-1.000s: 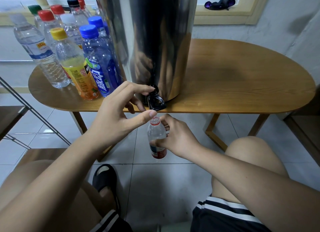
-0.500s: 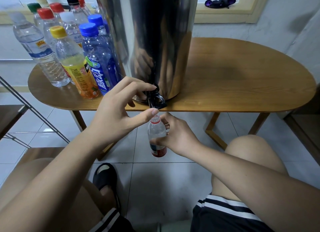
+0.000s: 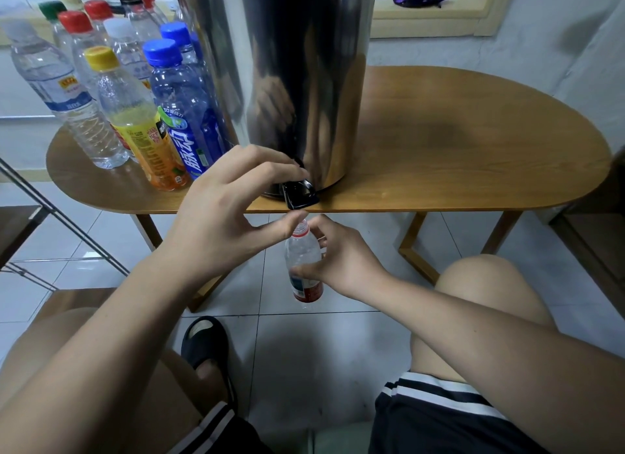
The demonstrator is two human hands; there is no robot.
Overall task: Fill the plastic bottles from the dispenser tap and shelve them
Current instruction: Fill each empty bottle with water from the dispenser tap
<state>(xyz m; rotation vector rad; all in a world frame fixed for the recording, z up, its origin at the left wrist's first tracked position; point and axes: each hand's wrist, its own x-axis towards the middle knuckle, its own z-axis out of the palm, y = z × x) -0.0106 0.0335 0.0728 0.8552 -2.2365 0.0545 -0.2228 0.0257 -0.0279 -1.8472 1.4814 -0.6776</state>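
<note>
**Step in hand: filling.** The steel dispenser [image 3: 304, 81] stands on the wooden table [image 3: 456, 142], with its black tap [image 3: 301, 193] projecting over the front edge. The right hand [image 3: 341, 260] grips a small bottle [image 3: 302, 255] with a red label. Its fingers and thumb wrap round the body. The bottle is uncapped, upright, and held below the table edge with its mouth directly under the tap outlet.

The left hand [image 3: 230, 213] is closed on the tap. Its fingertips curl over the top of the lever, and its thumb lies beneath, touching the bottle neck. No stream of water can be made out, and the fill level in the clear bottle cannot be read.

A group of capped bottles [image 3: 135, 91] stands on the table to the left of the dispenser, close beside it. A rack [image 3: 20, 216] with a metal frame is visible at the left edge of the view.

**Next move, as a judgement:**
- The lever probably needs steady pressure while the mouth stays centred under the outlet. The opening is narrow, so a small sideways drift would spill water onto the floor.
- The right hand should keep the bottle vertical and avoid squeezing its thin wall.
- The lever should be released before the water reaches the neck.
- A cap is then needed, and none is visible in either hand.
- The bottle can then go to the rack.
</note>
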